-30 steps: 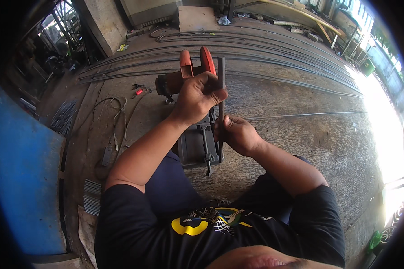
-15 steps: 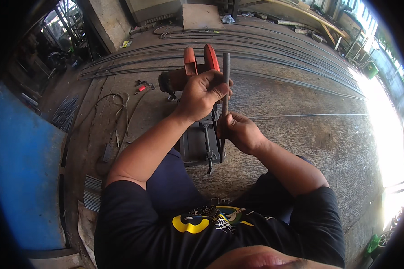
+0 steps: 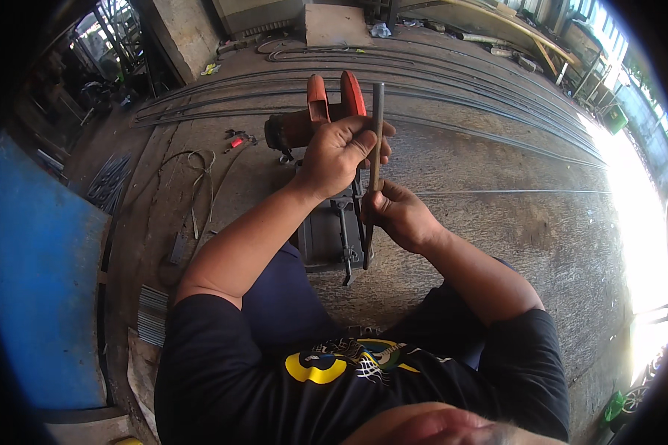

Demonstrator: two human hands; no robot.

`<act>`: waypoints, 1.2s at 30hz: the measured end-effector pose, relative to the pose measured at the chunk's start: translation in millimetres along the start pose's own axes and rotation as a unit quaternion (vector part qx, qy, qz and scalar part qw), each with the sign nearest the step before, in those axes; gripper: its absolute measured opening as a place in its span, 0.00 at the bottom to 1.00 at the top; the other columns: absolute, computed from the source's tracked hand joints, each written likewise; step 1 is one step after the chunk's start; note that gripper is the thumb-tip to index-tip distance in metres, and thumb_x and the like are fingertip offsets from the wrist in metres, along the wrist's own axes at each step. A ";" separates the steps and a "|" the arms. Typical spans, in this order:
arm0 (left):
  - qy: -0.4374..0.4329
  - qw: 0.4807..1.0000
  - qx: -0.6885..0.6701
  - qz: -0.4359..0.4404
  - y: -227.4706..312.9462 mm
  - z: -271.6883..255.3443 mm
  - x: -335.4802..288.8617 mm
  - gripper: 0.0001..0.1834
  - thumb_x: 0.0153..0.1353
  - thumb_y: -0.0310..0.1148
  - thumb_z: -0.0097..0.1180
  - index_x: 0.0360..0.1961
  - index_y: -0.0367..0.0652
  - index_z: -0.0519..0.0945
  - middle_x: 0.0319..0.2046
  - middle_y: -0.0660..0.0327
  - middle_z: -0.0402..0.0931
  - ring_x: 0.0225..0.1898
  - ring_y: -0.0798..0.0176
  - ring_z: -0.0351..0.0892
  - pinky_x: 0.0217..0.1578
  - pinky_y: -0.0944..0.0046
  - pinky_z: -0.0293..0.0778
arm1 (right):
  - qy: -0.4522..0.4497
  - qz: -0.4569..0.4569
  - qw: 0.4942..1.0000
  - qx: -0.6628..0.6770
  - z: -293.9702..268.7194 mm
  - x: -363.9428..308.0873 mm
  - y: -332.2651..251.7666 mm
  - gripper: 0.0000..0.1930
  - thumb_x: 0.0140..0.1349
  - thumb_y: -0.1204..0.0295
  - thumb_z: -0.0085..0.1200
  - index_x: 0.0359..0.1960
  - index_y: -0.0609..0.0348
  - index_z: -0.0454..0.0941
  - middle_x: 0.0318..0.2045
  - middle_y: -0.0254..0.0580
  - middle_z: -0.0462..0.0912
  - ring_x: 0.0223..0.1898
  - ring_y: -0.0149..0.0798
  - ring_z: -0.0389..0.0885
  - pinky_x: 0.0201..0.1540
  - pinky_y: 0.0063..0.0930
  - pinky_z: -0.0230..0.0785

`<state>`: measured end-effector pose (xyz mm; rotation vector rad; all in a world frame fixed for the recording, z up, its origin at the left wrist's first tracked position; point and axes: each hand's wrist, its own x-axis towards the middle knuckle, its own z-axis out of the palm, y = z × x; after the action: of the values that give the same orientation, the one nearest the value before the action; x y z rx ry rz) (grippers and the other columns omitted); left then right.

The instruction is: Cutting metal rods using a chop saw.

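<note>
A grey metal rod (image 3: pixel 378 104) is held upright between both hands in front of me. My left hand (image 3: pixel 335 154) is closed round its upper part, thumb against the near side. Lower down, my right hand (image 3: pixel 399 213) pinches the rod between thumb and fingers. The rod's lower end reaches below the right hand. Just behind the hands stands a red cut-off saw (image 3: pixel 351 95), partly hidden by my left hand. Its dark base (image 3: pixel 321 233) and clamp screw (image 3: pixel 345 237) lie under and nearer than my hands.
Several long thin rods (image 3: pixel 490 111) lie across the floor beyond the saw. Looped cord (image 3: pixel 200 167) and a small red item (image 3: pixel 237 142) are on the left. A blue panel (image 3: pixel 41 274) stands far left, near bundles of short rods (image 3: pixel 153 315).
The hands and rod stay nearly in place. The whole view shifts slightly, and the rod's top appears a little higher and further right.
</note>
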<state>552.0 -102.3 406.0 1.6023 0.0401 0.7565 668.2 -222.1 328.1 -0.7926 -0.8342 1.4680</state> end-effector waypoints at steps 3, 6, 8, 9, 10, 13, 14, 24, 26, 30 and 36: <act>0.000 1.000 0.004 0.000 0.9 -0.7 1.7 0.10 0.67 0.27 0.43 0.43 0.33 0.75 0.29 0.61 0.76 0.33 0.69 0.76 0.39 0.68 0.74 | 0.003 0.001 1.000 -0.023 0.0 1.6 -1.1 0.13 0.64 0.63 0.53 0.39 0.60 0.68 0.31 0.33 0.73 0.33 0.29 0.70 0.41 0.24 0.64; -0.005 1.000 0.022 0.015 0.4 -1.2 1.6 0.09 0.67 0.27 0.45 0.42 0.34 0.75 0.29 0.61 0.76 0.32 0.69 0.76 0.38 0.68 0.74 | 0.013 0.004 1.000 -0.028 0.3 1.2 -3.0 0.13 0.65 0.63 0.52 0.39 0.60 0.69 0.30 0.34 0.73 0.33 0.29 0.70 0.41 0.24 0.64; -0.007 0.999 0.034 0.026 -0.3 -1.4 1.1 0.08 0.66 0.27 0.46 0.41 0.34 0.75 0.29 0.61 0.76 0.32 0.69 0.76 0.37 0.68 0.74 | 0.005 0.002 1.000 -0.005 1.0 0.4 -3.6 0.13 0.66 0.63 0.50 0.39 0.61 0.69 0.30 0.35 0.73 0.33 0.30 0.71 0.42 0.25 0.65; 0.000 0.999 0.037 0.030 -0.9 -1.2 1.3 0.07 0.65 0.26 0.48 0.41 0.35 0.75 0.29 0.62 0.76 0.31 0.69 0.76 0.36 0.68 0.74 | 0.013 0.009 1.000 -0.008 1.2 0.5 -4.0 0.13 0.66 0.63 0.50 0.39 0.61 0.69 0.30 0.35 0.73 0.33 0.30 0.71 0.42 0.25 0.65; 0.007 0.999 0.039 0.033 -1.6 -0.9 1.5 0.06 0.65 0.26 0.50 0.40 0.35 0.75 0.28 0.62 0.76 0.31 0.69 0.76 0.36 0.69 0.74 | 0.009 0.007 1.000 -0.001 1.4 0.5 -4.2 0.13 0.66 0.62 0.48 0.39 0.61 0.69 0.31 0.36 0.74 0.34 0.31 0.72 0.42 0.26 0.65; 0.011 0.999 0.017 0.043 -2.9 -0.5 1.7 0.06 0.63 0.27 0.54 0.38 0.37 0.75 0.28 0.63 0.75 0.31 0.70 0.76 0.36 0.69 0.73 | 0.011 0.006 1.000 -0.002 2.3 0.4 -4.6 0.14 0.67 0.61 0.46 0.39 0.62 0.70 0.32 0.38 0.75 0.35 0.33 0.73 0.43 0.28 0.67; 0.012 0.999 0.023 0.039 -3.3 -0.4 1.6 0.06 0.63 0.27 0.54 0.38 0.37 0.75 0.28 0.63 0.75 0.31 0.70 0.76 0.36 0.69 0.73 | 0.018 0.005 1.000 -0.009 2.6 -0.3 -4.3 0.15 0.68 0.60 0.45 0.38 0.62 0.70 0.32 0.39 0.75 0.35 0.34 0.74 0.44 0.29 0.67; 0.038 0.992 0.096 0.067 -2.6 -0.6 2.8 0.09 0.58 0.29 0.61 0.36 0.39 0.74 0.29 0.68 0.74 0.32 0.75 0.73 0.37 0.72 0.71 | 0.025 0.022 0.999 0.026 5.3 -2.9 -6.3 0.18 0.70 0.59 0.40 0.39 0.64 0.72 0.33 0.42 0.76 0.35 0.38 0.76 0.45 0.33 0.69; 0.036 0.991 0.107 0.065 -2.8 -0.5 3.0 0.10 0.58 0.30 0.62 0.36 0.39 0.74 0.29 0.68 0.74 0.33 0.75 0.73 0.37 0.72 0.71 | 0.023 0.023 0.999 0.029 5.7 -3.1 -6.3 0.18 0.69 0.58 0.40 0.39 0.64 0.72 0.33 0.42 0.76 0.36 0.38 0.76 0.44 0.32 0.69; 0.032 0.995 0.068 0.061 -4.2 -0.6 2.3 0.08 0.60 0.28 0.58 0.37 0.38 0.74 0.29 0.66 0.75 0.32 0.73 0.74 0.36 0.72 0.72 | 0.022 0.016 1.000 0.011 4.6 -2.1 -5.4 0.18 0.69 0.58 0.41 0.38 0.64 0.71 0.32 0.42 0.76 0.35 0.37 0.75 0.44 0.32 0.68; 0.015 0.998 0.042 0.038 -4.8 -2.3 1.2 0.06 0.64 0.28 0.52 0.39 0.37 0.74 0.28 0.63 0.76 0.31 0.71 0.76 0.34 0.71 0.73 | 0.014 0.009 1.000 -0.019 0.8 1.0 -2.5 0.15 0.69 0.60 0.43 0.38 0.62 0.71 0.32 0.39 0.75 0.35 0.33 0.74 0.45 0.29 0.67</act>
<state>553.7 -98.8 402.1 1.6798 0.0320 0.8476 668.7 -221.1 330.6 -0.8509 -0.8376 1.4573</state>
